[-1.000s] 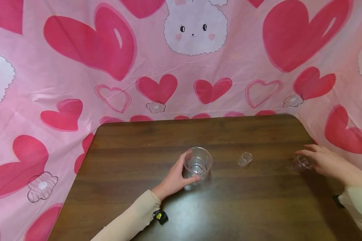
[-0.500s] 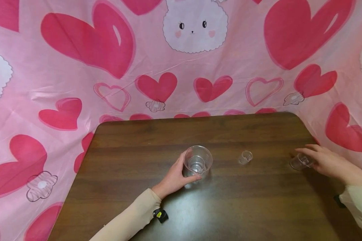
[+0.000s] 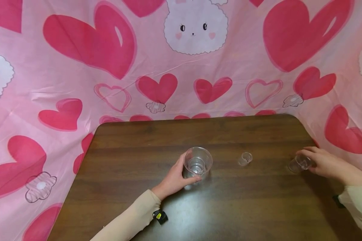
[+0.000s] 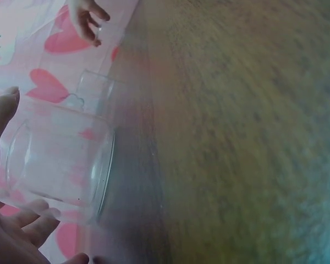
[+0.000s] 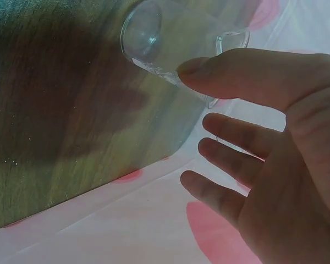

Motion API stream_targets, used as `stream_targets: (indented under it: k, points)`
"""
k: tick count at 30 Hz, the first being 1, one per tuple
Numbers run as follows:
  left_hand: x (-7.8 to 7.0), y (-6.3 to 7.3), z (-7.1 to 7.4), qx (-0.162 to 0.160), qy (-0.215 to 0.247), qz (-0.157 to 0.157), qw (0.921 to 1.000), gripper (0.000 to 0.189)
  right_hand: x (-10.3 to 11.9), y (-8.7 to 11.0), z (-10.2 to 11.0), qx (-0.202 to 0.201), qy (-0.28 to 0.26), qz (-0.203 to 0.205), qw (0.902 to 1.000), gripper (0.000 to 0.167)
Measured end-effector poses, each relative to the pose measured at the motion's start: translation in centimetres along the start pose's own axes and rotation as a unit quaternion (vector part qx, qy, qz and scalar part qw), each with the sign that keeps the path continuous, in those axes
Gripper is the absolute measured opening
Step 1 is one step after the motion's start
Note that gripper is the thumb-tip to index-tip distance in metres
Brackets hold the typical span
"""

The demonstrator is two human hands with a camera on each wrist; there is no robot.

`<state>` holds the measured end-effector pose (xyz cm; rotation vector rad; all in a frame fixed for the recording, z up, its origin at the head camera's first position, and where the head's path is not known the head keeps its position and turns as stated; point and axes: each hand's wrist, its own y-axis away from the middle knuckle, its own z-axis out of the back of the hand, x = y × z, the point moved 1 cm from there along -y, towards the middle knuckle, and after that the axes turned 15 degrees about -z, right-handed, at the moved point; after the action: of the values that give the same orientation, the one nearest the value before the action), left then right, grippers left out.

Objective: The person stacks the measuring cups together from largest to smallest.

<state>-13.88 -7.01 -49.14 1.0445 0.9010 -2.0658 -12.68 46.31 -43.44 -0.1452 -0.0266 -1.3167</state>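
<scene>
My left hand (image 3: 176, 174) holds a large clear glass beaker (image 3: 209, 160) upright near the table's middle, thumb on the near side and fingers round the far side. In the left wrist view, the beaker's wide wall (image 4: 60, 159) lies between thumb and fingers. At the far right, my right hand (image 3: 325, 164) pinches a medium clear beaker (image 3: 295, 165) near its rim. The right wrist view shows the thumb against this beaker's wall (image 5: 173, 33), which bears white markings; the other fingers are spread apart. A small clear beaker (image 3: 245, 159) stands between the hands.
The dark wooden table (image 3: 132, 144) carries all the glassware. Pink cloth (image 3: 184, 67) with red hearts hangs behind the table and along both sides. A black band piece (image 3: 160, 216) sits at the left sleeve.
My right hand has closed in on the medium beaker, its forefinger lower now, and the beaker sits slightly farther left. The left hand and the large beaker have stayed in place.
</scene>
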Motion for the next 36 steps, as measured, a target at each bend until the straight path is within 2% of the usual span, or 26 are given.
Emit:
stream_targets:
  k: [8,19,27,34,36]
  points:
    - [0.0,0.1,0.0,0.004,0.001,0.003,1.0,0.103,1.1,0.1,0.7,0.032,0.0,-0.029,0.9991,0.06]
    - [-0.2,0.1,0.1,0.005,0.007,0.001,1.0,0.103,1.9,0.0,1.5,0.016,0.009,-0.006,0.9998,0.061]
    - [-0.3,0.0,0.2,0.009,0.004,0.004,0.9999,0.102,3.0,-0.2,2.2,0.039,0.007,-0.014,0.9991,0.057]
    - [-0.3,0.0,0.3,0.012,0.003,0.01,0.9999,0.102,3.9,-0.2,2.5,0.01,0.014,0.012,0.9998,0.057]
    - [-0.3,0.0,0.3,0.013,0.003,0.012,0.9998,0.102,4.2,-0.2,2.6,0.015,0.014,0.011,0.9997,0.056]
